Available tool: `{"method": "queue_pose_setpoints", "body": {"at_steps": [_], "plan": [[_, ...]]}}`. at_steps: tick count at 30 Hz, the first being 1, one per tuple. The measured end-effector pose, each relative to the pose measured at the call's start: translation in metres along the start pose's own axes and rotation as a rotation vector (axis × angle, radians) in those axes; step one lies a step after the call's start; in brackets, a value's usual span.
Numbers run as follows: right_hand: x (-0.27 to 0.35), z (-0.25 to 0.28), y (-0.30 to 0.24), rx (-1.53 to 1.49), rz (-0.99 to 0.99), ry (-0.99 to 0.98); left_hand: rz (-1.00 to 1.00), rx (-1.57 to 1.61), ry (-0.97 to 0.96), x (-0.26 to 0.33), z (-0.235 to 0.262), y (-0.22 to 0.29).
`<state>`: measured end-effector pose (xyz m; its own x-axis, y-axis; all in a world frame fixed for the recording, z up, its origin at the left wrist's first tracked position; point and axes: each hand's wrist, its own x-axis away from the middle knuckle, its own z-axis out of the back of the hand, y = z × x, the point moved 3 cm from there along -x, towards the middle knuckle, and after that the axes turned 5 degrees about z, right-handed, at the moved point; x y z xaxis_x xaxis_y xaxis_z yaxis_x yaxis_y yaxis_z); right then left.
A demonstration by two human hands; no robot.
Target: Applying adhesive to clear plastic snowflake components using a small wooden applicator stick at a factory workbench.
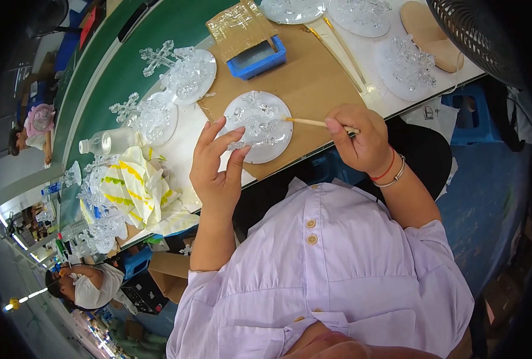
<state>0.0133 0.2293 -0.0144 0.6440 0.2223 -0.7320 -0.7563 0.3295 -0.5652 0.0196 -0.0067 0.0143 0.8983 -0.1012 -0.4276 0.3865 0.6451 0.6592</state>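
My left hand (pixel 218 164) holds a small clear glass piece (pixel 237 145) between thumb and fingertips, at the left edge of a round clear disc (pixel 260 125) with glass figures on it. The disc lies on a brown cardboard sheet (pixel 305 81). My right hand (pixel 361 140) grips a thin wooden stick (pixel 305 122) whose tip points left onto the disc.
A blue tray (pixel 257 58) under a taped brown card sits behind the disc. More clear discs with glass crosses (pixel 158 57) lie left and at the back. A plastic bottle (pixel 107 142), a yellow-white cloth (pixel 137 188) and a fan (pixel 487 33) are nearby. Other people sit at left.
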Motion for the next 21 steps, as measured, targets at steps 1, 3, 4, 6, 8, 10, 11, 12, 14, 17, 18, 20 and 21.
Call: {"method": "queue_pose_setpoints", "body": {"at_steps": [1, 3, 4, 6, 8, 10, 11, 12, 14, 17, 18, 20, 21], "plan": [[0.000, 0.000, -0.001, -0.002, 0.001, -0.001, 0.009, 0.001, 0.003, 0.000, 0.000, 0.001], [0.002, 0.001, -0.008, 0.021, 0.008, -0.019, 0.021, -0.001, 0.008, 0.000, 0.001, 0.001], [0.002, 0.001, -0.011, 0.018, 0.009, -0.021, 0.014, 0.005, 0.012, 0.000, 0.001, 0.000], [0.003, 0.001, -0.019, 0.012, 0.052, -0.070, 0.007, 0.013, 0.016, 0.000, -0.001, -0.004], [0.005, 0.000, -0.024, 0.014, 0.059, -0.060, -0.048, 0.004, -0.004, -0.001, -0.003, -0.005], [0.004, 0.001, -0.027, 0.006, 0.071, -0.046, -0.058, -0.004, 0.009, -0.003, -0.004, -0.003], [0.002, 0.005, -0.027, 0.006, 0.051, -0.007, -0.069, -0.009, 0.019, -0.004, -0.004, -0.001], [0.001, 0.007, -0.027, 0.005, 0.031, 0.030, -0.067, -0.010, 0.023, -0.005, -0.006, -0.001], [0.001, 0.012, -0.025, -0.005, -0.005, 0.063, -0.091, -0.043, 0.056, -0.007, -0.009, -0.001], [0.005, 0.017, -0.023, -0.011, -0.057, 0.071, -0.010, 0.021, 0.075, -0.010, -0.015, 0.002], [0.006, 0.016, -0.023, 0.009, -0.069, 0.017, -0.009, 0.024, 0.077, -0.009, -0.016, 0.000], [0.007, 0.012, -0.025, 0.027, -0.079, -0.040, -0.038, 0.025, 0.070, -0.006, -0.018, -0.004], [0.009, 0.010, -0.026, 0.022, -0.067, -0.068, -0.035, 0.026, 0.069, -0.007, -0.017, -0.004]]}}
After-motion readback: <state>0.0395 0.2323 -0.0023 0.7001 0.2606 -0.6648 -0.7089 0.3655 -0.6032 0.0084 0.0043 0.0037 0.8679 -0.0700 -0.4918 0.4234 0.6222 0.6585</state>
